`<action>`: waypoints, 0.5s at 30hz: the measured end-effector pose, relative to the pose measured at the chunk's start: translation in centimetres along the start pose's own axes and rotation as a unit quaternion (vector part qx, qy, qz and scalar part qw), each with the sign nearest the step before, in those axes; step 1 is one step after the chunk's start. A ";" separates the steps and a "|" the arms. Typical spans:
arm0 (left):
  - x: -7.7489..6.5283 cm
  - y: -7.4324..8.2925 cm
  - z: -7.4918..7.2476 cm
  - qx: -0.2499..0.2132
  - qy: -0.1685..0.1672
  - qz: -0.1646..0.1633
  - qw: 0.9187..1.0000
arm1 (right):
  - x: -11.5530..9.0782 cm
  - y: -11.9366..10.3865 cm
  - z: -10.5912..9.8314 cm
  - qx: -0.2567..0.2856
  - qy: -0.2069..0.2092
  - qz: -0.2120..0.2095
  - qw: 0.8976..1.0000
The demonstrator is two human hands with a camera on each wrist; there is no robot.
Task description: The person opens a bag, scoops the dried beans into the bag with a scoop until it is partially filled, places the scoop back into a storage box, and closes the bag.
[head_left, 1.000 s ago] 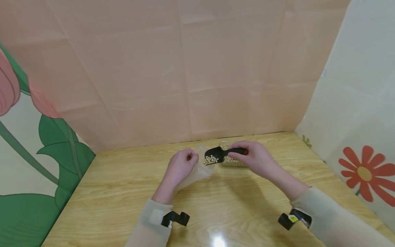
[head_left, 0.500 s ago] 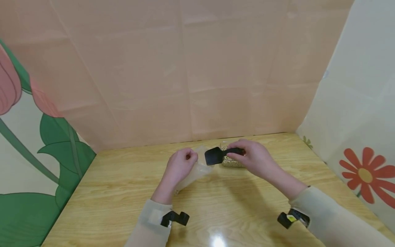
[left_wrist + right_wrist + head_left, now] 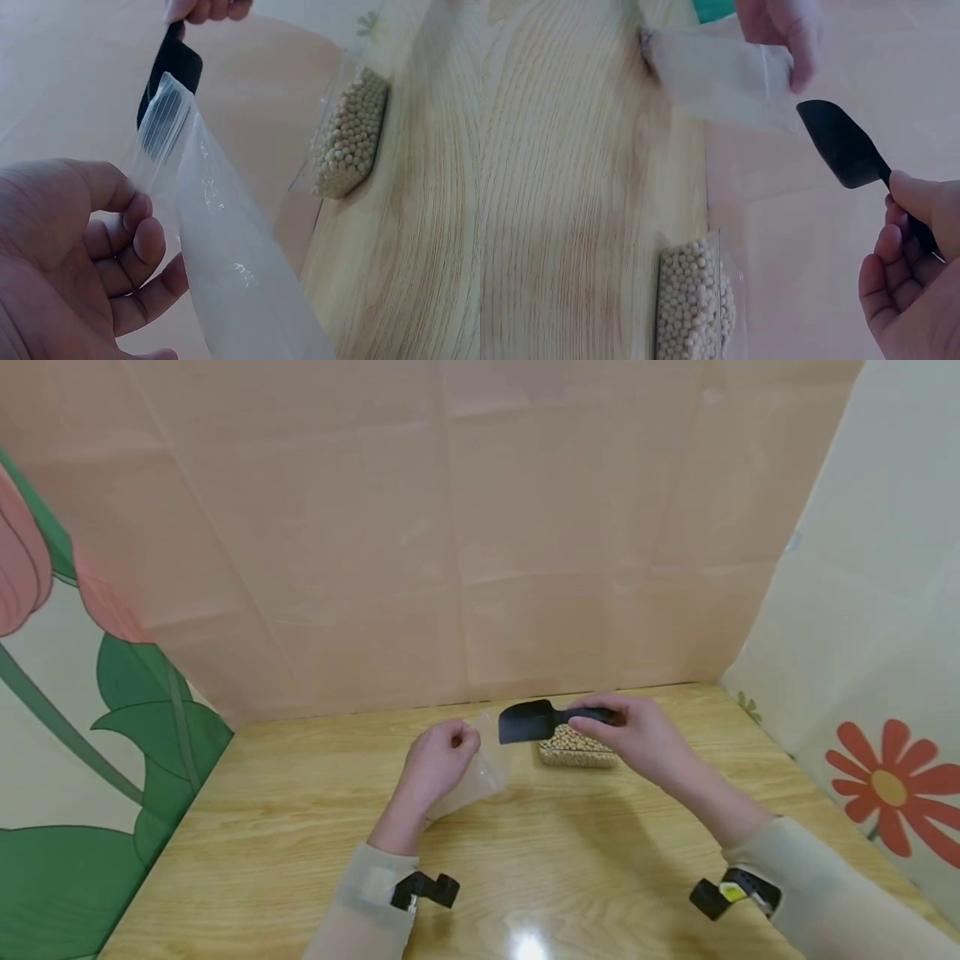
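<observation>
A clear plastic bag (image 3: 232, 262) hangs from my left hand (image 3: 438, 760), its rim pinched between thumb and fingers. Ridged lines run along the bag's mouth in the left wrist view. By its handle my right hand (image 3: 633, 731) holds a black scoop (image 3: 527, 722), level with the bag's mouth and just right of it. No beans show on the scoop in the right wrist view. Below and behind the right hand, a clear box (image 3: 576, 750) of pale round beans (image 3: 686, 300) sits on the table. What lies at the bag's bottom is hard to make out.
The wooden table (image 3: 337, 818) meets a pink-covered wall (image 3: 450, 527) at the back. At the right stands a white wall (image 3: 862, 568) with a painted red flower. Painted green leaves cover the left wall. Each sleeve bears a black wrist camera (image 3: 425, 890).
Beans on the scoop a second ago are gone from it. The scoop tipped over at the bag's mouth, then lifted slightly and moved right. The left hand stays in place holding the bag.
</observation>
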State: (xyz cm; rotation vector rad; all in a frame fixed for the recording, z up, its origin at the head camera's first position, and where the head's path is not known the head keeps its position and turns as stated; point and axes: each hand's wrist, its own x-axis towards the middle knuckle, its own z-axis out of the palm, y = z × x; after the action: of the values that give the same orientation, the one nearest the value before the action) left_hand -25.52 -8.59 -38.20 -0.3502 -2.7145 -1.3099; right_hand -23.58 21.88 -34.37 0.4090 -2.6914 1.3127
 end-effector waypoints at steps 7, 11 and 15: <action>0.0 0.1 0.0 -0.003 -0.002 -0.009 1.000 | -0.2 2.0 -1.9 -0.004 0.028 0.044 0.999; 0.0 0.1 0.0 -0.001 -0.003 -0.006 1.000 | -0.3 3.5 -2.9 -0.022 0.037 0.059 0.997; 0.0 0.0 0.1 0.004 -0.002 -0.002 1.000 | -0.2 5.4 -3.6 -0.048 0.039 0.071 0.996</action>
State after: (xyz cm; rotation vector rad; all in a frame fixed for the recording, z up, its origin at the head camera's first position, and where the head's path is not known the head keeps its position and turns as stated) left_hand -25.54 -8.50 -38.31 -0.3464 -2.7235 -1.3009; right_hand -24.96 27.95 -36.24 0.1544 -2.7481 1.2004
